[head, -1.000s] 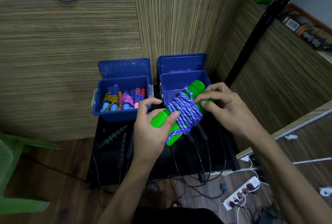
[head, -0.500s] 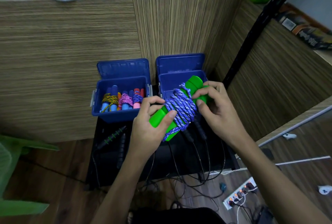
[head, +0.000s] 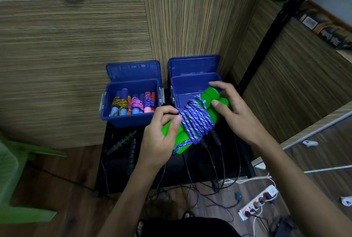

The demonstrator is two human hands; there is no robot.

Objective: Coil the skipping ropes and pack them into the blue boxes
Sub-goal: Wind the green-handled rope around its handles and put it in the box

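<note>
Green-handled skipping rope, purple cord coiled round handles, at frame centre over right blue box front rim. Left hand fingers grip lower handle ends; right hand fingers curl on upper ends.

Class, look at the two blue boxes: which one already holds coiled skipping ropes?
The left blue box: coiled ropes with blue and pink handles stand inside it. The right blue box shows only bare inner walls, partly hidden by the green-handled rope.

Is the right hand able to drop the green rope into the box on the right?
Probably yes. The right hand holds the green-handled skipping rope just over the right blue box, whose lid stands open.
</note>
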